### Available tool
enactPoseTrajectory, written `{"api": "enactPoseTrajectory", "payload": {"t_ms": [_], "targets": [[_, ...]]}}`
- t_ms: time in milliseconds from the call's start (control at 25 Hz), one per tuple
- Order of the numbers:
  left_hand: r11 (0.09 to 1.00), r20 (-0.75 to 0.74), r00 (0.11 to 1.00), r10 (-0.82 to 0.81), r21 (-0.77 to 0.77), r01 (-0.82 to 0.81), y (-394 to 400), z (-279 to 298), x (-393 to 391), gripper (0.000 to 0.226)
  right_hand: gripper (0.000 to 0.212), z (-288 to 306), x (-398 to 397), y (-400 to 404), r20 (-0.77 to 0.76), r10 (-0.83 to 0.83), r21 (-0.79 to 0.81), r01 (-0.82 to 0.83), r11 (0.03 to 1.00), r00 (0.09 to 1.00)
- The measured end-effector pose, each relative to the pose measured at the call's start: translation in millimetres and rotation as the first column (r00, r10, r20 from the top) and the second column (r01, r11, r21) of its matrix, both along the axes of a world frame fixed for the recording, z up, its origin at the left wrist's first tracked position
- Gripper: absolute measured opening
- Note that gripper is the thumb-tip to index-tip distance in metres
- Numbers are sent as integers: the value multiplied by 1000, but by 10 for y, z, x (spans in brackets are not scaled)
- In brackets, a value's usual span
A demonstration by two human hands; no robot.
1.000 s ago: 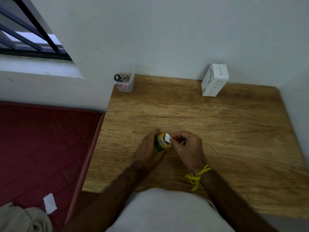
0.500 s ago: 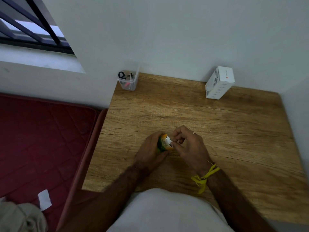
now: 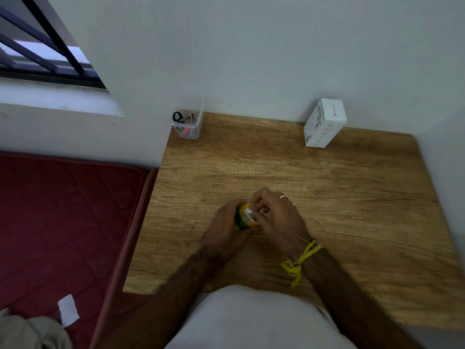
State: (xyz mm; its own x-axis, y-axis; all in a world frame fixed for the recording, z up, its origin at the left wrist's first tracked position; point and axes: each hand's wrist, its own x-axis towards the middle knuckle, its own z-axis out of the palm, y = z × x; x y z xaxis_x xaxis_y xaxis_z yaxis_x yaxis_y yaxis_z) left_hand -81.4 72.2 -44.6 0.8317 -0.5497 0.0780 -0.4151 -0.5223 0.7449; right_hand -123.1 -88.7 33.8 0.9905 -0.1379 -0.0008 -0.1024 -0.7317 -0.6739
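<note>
Light: dim, cool daylight; source is the barred window [image 3: 45,46] at far left; the white wall reads grey.
Shadows: soft and weak across the wooden table [image 3: 352,197].
Distortion: wide-angle bowing towards the edges.
Sharpness: mildly soft overall; green-and-orange packet [image 3: 242,217] smeared, print unreadable.

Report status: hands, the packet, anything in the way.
Left hand grips small green-and-orange packet. Right hand pinches its white flap. White cardboard box and clear plastic cup stand far back, apart.
</note>
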Motion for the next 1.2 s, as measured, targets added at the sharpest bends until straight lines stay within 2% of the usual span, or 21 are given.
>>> {"api": "enactPoseTrajectory", "payload": {"t_ms": [160, 280, 440, 560, 680, 760, 840, 920, 1000, 1080, 1120, 1200], "targets": [[1000, -28, 1000, 1, -20, -1, 8, -19, -4, 71, 31, -112, 67, 88, -118, -59, -104, 46, 994, 991], [999, -35, 999, 2, -48, -4, 9, -9, -7, 68, 28, -152, 151, 138, -170, -124, -86, 111, 990, 978], [999, -68, 998, 15, -47, -18, 13, 33, -6, 68, 24, -146, 199, 145, -215, -57, -65, 44, 997, 975], [999, -68, 998, 13, -51, -17, 17, 45, -2, 65, 28, -159, 130, 88, -154, -49, 74, 61, 995, 987], [996, -107, 993, 50, -72, -58, 6, 52, 3, 64, 27, -121, 7, 32, -25, -231, 314, 228, 922, 973], [991, -156, 984, 81, -92, -96, 12, 50, 1, 64, 25, -123, -54, -5, 40, -335, 373, 297, 879, 941], [989, -196, 977, 88, -101, -109, 22, 57, -2, 65, 24, -153, -106, -30, 31, -347, 433, 300, 850, 937], [989, -221, 972, 79, -108, -105, 24, 68, -10, 66, 26, -180, -159, -21, -14, -286, 489, 256, 834, 958], [989, -224, 973, 58, -116, -86, 24, 91, -18, 67, 38, -206, -201, 17, -72, -183, 469, 195, 861, 980], [992, -222, 975, 32, -114, -59, 21, 100, -23, 67, 48, -240, -212, 69, -101, -96, 320, 124, 939, 990], [993, -211, 977, 23, -109, -47, 18, 92, -28, 67, 43, -260, -206, 95, -84, -88, 256, 107, 961, 993], [996, -165, 986, 23, -87, -38, 14, 69, -46, 65, 19, -266, -189, 122, 4, -133, 219, 129, 967, 991]]}}
